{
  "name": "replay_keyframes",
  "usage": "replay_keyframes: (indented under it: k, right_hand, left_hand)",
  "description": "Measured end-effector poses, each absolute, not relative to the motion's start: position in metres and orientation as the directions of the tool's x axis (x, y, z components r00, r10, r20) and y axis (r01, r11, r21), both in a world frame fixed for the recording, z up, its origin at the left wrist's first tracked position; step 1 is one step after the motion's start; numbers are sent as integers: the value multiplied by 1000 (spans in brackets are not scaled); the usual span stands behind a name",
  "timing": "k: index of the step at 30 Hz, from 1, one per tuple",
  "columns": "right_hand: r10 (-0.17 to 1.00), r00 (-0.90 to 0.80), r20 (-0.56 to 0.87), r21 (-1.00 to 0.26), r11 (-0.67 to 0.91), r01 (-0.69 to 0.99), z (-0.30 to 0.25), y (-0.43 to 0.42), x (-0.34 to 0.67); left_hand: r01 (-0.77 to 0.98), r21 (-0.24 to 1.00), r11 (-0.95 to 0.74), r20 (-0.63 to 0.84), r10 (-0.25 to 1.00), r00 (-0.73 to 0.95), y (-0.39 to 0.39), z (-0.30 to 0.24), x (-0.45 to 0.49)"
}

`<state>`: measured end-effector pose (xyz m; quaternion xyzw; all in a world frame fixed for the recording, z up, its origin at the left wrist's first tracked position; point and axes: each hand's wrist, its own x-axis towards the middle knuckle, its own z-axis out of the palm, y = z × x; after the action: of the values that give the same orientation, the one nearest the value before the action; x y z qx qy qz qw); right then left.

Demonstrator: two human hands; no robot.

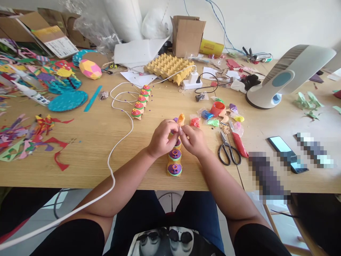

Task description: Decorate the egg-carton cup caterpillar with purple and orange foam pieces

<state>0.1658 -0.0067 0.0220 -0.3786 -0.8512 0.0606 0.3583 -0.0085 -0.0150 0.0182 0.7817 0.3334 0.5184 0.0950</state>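
Note:
My left hand (pixel 165 137) and my right hand (pixel 195 140) meet above the table, fingertips pinched together. Between them a small packet of orange clay (pixel 181 118) sticks up, its lower end hidden in the fingers. Beneath the hands runs a strip of egg-carton cups (pixel 175 154) with purple clay tops, orange rings and green edging; the hands cover its far part. A similar strip with red and green tops (pixel 139 106) lies farther back to the left, thin pins standing out from it. Right of my hands is a packet of red clay (pixel 195 122).
Scissors (pixel 226 149) and a red-handled knife (pixel 238 142) lie to the right, near several clay packets and a phone (pixel 286 153). A white lamp (pixel 282 78) stands behind. A white cable (pixel 112 163) crosses the left side; an egg tray (pixel 170 67) lies at the back.

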Motion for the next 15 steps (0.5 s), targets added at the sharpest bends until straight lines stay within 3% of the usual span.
replay_keyframes:
  k: [9, 15]
  right_hand:
    - [617, -433, 657, -166, 679, 715, 21, -4, 162]
    - [626, -366, 689, -196, 646, 737, 13, -4, 160]
  left_hand:
    - [452, 597, -663, 704, 703, 103, -16, 10, -4]
    - [377, 700, -606, 670, 741, -53, -12, 5, -4]
